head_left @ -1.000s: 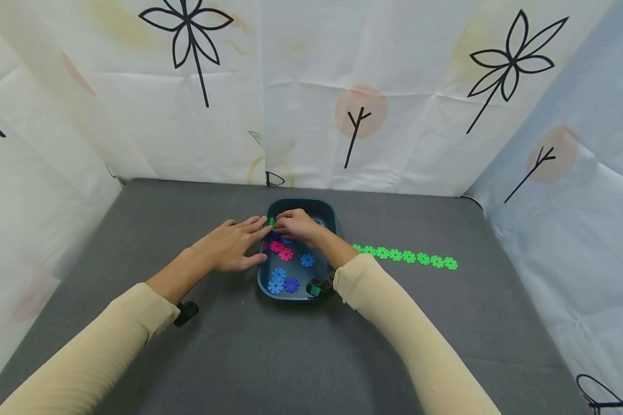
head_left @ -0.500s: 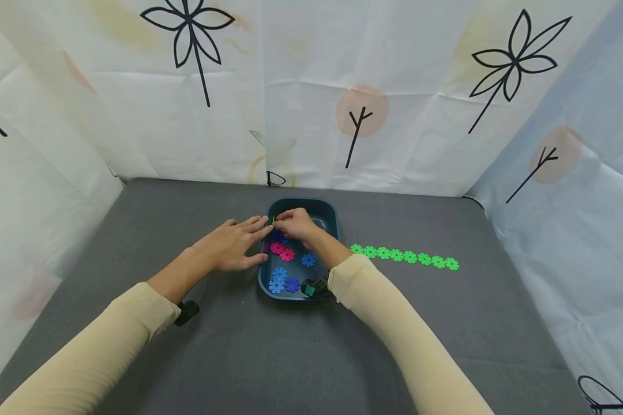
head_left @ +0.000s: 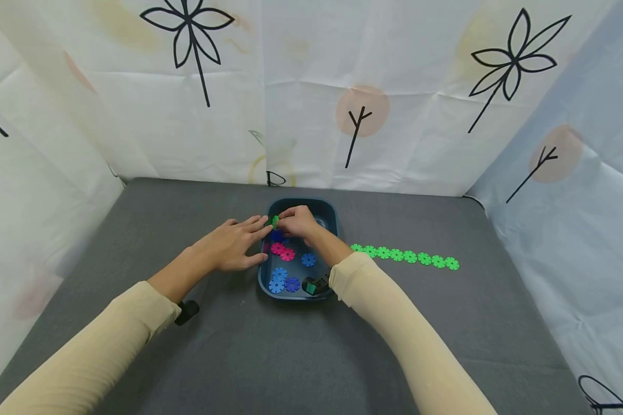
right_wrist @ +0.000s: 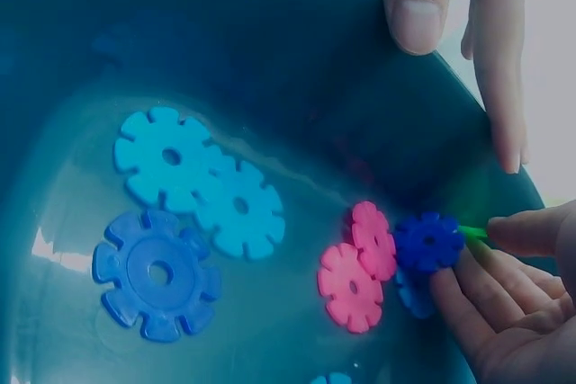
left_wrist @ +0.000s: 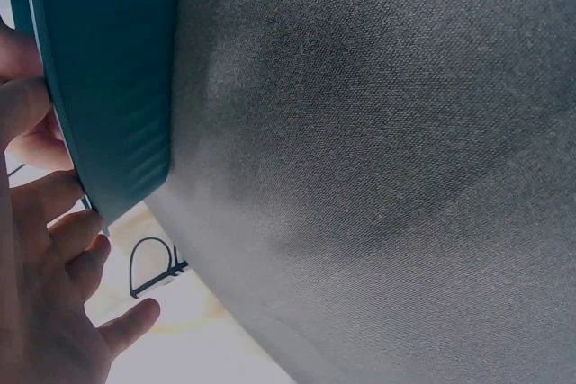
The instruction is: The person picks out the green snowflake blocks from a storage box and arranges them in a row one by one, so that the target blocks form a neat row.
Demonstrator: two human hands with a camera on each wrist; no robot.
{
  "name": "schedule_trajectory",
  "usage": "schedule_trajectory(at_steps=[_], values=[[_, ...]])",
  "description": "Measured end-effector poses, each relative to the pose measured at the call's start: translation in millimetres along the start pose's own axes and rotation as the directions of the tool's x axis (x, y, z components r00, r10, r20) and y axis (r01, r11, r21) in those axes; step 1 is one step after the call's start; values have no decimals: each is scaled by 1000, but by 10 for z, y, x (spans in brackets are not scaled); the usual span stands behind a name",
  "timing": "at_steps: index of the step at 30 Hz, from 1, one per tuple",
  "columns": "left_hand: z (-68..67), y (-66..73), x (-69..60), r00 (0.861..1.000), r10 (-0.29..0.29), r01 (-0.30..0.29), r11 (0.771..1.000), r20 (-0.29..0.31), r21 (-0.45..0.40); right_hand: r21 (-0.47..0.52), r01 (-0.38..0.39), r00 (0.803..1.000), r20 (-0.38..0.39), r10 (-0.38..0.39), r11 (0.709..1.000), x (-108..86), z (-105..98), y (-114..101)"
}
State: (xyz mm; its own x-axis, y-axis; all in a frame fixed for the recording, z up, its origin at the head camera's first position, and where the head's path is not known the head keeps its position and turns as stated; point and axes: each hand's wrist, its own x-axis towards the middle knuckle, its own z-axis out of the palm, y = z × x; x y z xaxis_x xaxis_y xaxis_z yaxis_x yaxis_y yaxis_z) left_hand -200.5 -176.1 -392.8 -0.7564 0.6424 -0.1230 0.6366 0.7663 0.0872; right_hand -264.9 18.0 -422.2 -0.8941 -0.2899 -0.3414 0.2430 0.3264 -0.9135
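In the head view my left hand (head_left: 233, 245) lies palm down with spread, fairly straight fingers on the left rim of a dark blue tray (head_left: 322, 214). The left wrist view shows its fingers (left_wrist: 76, 231) touching that rim from outside. Inside the tray's far left corner, my right hand (head_left: 298, 223) pinches a green notched disc (head_left: 275, 221) between thumb and fingers. Only the green disc's edge (right_wrist: 473, 233) shows in the right wrist view. Close by its fingers lie a dark blue disc (right_wrist: 430, 242) and two pink discs (right_wrist: 353, 287).
Two light blue discs (head_left: 277, 279) and a darker blue one (head_left: 292, 285) lie in the tray's near part, with another blue disc (head_left: 308, 260) further up. To the tray's right, a row of several green discs (head_left: 410, 257) stretches across the grey table (head_left: 301, 357).
The green disc has turned in my right hand's fingers, edge-on half a second ago and showing more of its face now. My left hand has stayed on the rim.
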Motion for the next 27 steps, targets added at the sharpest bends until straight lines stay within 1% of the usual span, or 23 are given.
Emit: schedule_trajectory(at_steps=[9, 13, 20, 24, 27], values=[[8, -3, 11, 1000, -4, 4, 1000, -5, 5, 60, -13, 1000, 7, 13, 998, -35, -61, -68], [9, 0, 10, 1000, -7, 7, 1000, -4, -2, 52, -10, 1000, 23, 9, 999, -85, -104, -137], [1, -1, 7, 1000, -8, 8, 1000, 2, 9, 25, 55, 997, 61, -56, 998, -227, -263, -302], [8, 1, 14, 1000, -11, 11, 1000, 6, 5, -17, 97, 992, 81, -95, 995, -356, -410, -360], [4, 9, 16, 1000, -12, 12, 1000, 4, 3, -59, 129, 988, 96, -123, 990, -466, -557, -360]])
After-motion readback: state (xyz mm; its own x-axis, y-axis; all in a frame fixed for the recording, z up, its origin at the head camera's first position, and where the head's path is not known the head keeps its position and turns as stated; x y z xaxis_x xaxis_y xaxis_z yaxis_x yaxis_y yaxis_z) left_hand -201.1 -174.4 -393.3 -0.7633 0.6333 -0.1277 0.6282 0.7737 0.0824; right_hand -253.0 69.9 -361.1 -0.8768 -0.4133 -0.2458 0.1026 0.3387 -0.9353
